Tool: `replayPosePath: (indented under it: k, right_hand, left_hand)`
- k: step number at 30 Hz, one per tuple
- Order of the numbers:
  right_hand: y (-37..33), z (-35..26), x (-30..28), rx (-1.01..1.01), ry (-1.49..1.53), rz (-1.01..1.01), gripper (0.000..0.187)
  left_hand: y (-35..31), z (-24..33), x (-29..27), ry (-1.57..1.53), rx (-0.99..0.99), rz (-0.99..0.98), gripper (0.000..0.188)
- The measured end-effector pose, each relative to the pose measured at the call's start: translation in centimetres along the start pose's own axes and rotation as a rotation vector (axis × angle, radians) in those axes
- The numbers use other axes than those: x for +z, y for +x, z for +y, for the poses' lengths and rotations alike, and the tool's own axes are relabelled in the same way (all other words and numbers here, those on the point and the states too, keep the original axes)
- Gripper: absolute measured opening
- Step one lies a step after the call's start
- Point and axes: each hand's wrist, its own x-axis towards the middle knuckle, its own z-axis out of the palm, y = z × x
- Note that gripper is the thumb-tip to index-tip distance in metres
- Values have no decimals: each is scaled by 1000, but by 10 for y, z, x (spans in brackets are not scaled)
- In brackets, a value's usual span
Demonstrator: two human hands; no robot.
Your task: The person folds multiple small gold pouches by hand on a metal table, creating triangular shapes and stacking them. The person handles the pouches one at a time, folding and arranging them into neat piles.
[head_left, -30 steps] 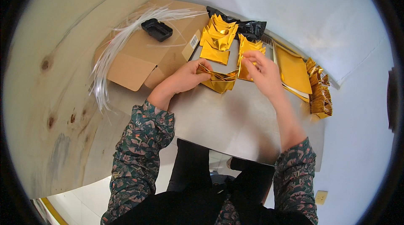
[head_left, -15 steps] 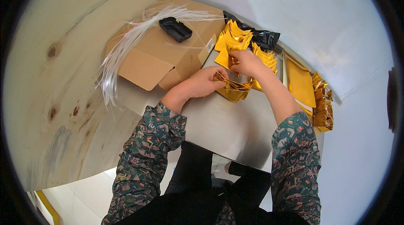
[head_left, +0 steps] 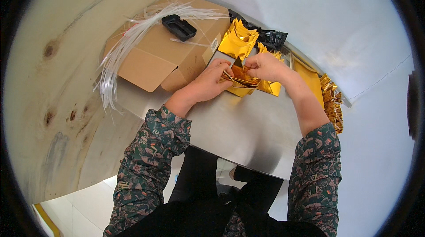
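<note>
Several nested gold foil pouches (head_left: 241, 90) stand over the metal tabletop (head_left: 221, 126), their folded edges facing up. My left hand (head_left: 208, 82) is closed on their left side, thumb in front and fingers behind. At their right side my right hand (head_left: 268, 67) pinches a gold foil piece whose pointed corner rises between the hands; its lower part is in or against the open mouth of the pouches, and I cannot tell which. Just beyond the hands lies a stack of gold foil pouches (head_left: 239, 40). Another gold stack (head_left: 271, 87) is partly covered by my right hand and wrist.
Left of the hands, a cardboard box (head_left: 141, 66) carries white plastic strips (head_left: 128, 44) and a black plastic tray (head_left: 179, 28). Black plastic film (head_left: 272, 39) lies by the wall. A flat gold sheet (head_left: 306, 79) and bundled gold pouches (head_left: 332, 104) line the right edge.
My right hand has come away from the far stack with a gold foil piece, bringing it against the pouches in my left hand. The whole view has shifted slightly.
</note>
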Motion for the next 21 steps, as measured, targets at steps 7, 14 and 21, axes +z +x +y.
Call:
replayPosePath:
  k: [7,14,21]
  right_hand:
    - [-4,-12,2,-41,152,-50,28]
    - [31,12,4,-11,-80,443,30]
    - [57,19,31,-70,-388,533,31]
  left_hand:
    - [2,8,8,-109,-244,207,35]
    - [4,-1,5,-157,-212,142,30]
    - [5,-1,6,-97,-168,153,27]
